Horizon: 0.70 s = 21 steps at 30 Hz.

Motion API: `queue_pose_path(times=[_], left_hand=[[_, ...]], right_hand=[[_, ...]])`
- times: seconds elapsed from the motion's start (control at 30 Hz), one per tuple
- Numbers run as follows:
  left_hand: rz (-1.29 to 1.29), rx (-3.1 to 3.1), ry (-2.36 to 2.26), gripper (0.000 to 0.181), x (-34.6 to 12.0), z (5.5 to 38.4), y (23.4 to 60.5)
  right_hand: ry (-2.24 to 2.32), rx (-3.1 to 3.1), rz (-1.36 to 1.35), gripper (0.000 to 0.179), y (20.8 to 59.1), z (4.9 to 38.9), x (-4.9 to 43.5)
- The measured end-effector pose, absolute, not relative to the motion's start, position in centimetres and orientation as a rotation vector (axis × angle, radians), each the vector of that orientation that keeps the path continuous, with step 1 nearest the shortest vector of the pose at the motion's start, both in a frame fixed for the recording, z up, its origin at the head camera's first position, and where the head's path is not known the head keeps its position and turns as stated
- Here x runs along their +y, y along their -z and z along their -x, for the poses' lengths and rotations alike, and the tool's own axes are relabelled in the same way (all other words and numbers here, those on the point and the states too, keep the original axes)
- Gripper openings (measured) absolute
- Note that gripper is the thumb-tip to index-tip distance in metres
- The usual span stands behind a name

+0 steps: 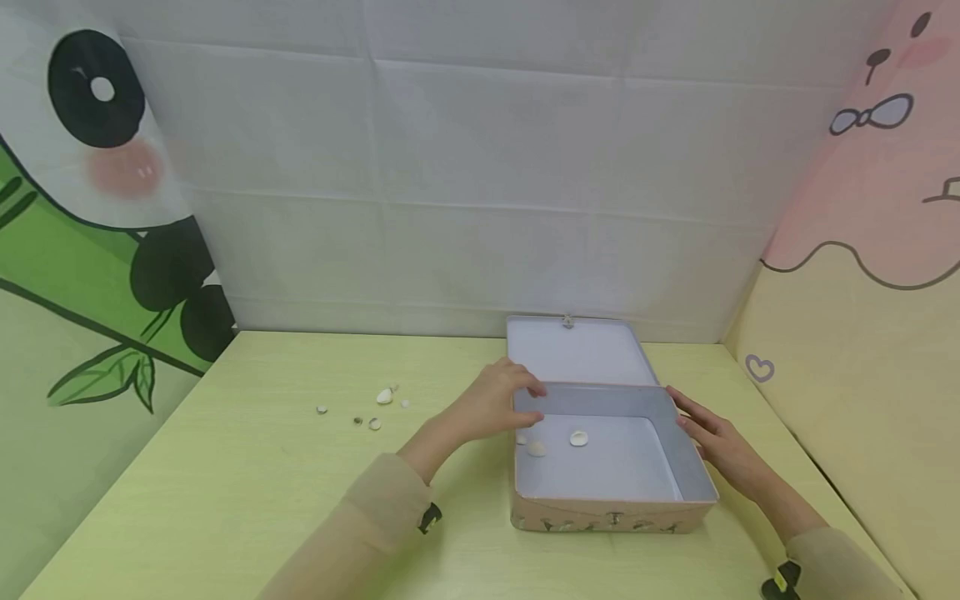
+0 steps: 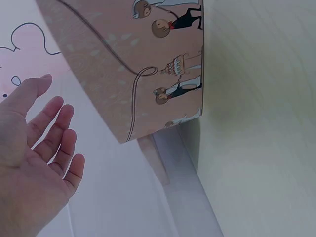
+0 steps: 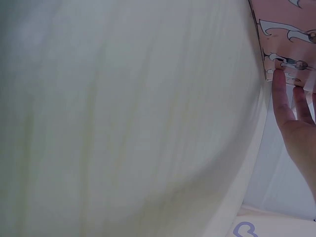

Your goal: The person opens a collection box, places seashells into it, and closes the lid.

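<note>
Creased pale cloth (image 1: 487, 142) is stretched behind a yellowish counter (image 1: 225, 483), which is flanked by a green-and-white panel (image 1: 75, 258) on the left and a pink-and-cream panel (image 1: 862, 200) on the right. A shallow box (image 1: 570, 515) is set on the right half of the counter, its lid (image 1: 573, 350) swung back towards the cloth. Inside it, one white shell (image 1: 578, 438) is seen lying clear of the walls, while two paler shells (image 1: 536, 449) are found close to the left wall. More small shells (image 1: 385, 397) are scattered on the counter, well apart from the box's left side. Of the two hands, the left hand (image 1: 495, 402) is poised at the left rim with thumb and fingers spread apart, and nothing is seen held in it. The right hand (image 1: 723, 446) is laid along the right outer wall, fingers extended and touching it, with no grip taken. As a judgement, the box could be slid or turned if it is pressed from one side alone. The left rim could be knocked by the wrist if the hand is drawn out low, and a shell released too near that rim could be dropped outside. Thin shells might also be chipped if let fall from height.
</note>
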<state>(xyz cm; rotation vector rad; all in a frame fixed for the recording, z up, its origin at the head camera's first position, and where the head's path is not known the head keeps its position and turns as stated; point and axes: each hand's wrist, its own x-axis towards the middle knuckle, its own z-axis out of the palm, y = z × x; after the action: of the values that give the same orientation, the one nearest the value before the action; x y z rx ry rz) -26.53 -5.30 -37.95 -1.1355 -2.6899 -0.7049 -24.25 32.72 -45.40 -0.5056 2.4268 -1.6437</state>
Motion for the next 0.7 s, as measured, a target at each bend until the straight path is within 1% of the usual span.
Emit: queue_pose_path(times=[0.27,0.7], left_hand=[[1.139,-2.666,0.804,0.031,-7.0,26.1,37.2],[1.147,-2.584,0.679,0.026,-10.8,25.5,36.5]], right_hand=[[1.672,2.402,0.503,0.052,45.5,24.3,32.9],[1.685,2.399,0.504,0.052,45.4,24.1,32.8]])
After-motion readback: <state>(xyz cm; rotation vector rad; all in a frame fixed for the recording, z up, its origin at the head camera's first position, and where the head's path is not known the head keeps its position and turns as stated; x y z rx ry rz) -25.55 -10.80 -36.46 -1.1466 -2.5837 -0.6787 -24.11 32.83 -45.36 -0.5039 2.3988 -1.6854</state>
